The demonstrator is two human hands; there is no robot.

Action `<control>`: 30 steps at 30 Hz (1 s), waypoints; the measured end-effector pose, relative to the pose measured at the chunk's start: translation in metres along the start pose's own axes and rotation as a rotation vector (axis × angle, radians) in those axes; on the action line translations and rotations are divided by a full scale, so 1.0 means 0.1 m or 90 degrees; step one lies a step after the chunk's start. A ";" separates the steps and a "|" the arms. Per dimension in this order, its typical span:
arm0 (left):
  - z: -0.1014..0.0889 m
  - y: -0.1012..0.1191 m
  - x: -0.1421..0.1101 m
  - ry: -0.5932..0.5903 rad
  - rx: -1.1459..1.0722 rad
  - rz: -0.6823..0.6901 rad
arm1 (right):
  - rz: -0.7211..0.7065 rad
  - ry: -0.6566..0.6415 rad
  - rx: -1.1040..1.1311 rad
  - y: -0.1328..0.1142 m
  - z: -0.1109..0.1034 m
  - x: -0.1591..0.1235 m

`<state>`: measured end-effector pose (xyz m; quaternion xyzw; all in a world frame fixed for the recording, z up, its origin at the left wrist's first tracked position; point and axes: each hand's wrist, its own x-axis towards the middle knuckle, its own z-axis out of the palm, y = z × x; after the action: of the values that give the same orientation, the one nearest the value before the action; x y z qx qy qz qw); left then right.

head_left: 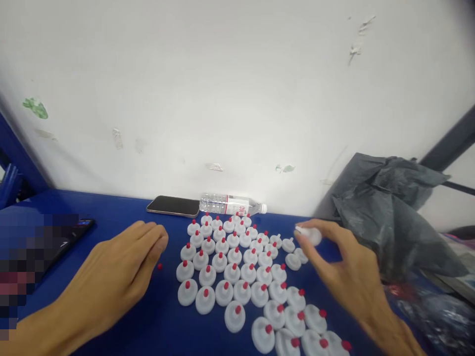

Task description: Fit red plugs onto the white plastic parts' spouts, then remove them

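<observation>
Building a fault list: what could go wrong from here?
1. The loose red cap beside the left hand might get brushed and roll away.
2. The white disc pinched in the right hand could slip onto the uncapped discs nearby.
3. The red-capped discs sit close together, so one bump may shift several.

1. Our left hand (118,264) is at 8 o'clock, back upward, fingers curled close together, thumb (148,264) tucked against them.
2. Our right hand (352,267) is at 4 o'clock, thumb and index finger bent into a pinch.
3. Both wrists are bare.
</observation>
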<state>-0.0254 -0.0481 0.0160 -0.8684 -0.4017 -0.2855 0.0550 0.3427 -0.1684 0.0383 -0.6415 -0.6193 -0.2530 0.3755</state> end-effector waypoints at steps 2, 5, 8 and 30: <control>0.01 -0.11 0.09 -0.068 0.020 -0.033 | 0.063 -0.030 0.001 0.22 0.03 0.07; 0.08 -0.19 0.11 -0.168 0.023 -0.067 | 0.111 -0.081 0.010 0.44 0.12 0.07; 0.19 -0.26 0.06 -0.146 -0.003 -0.077 | 0.133 -0.111 0.021 0.57 0.22 0.02; 0.31 -0.16 -0.05 -0.162 0.020 -0.010 | 0.194 -0.230 0.060 0.55 0.30 -0.07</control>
<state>-0.0253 -0.0310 -0.0149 -0.8934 -0.4169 -0.1670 0.0144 0.3921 -0.1460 0.0055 -0.7443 -0.5836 -0.0455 0.3216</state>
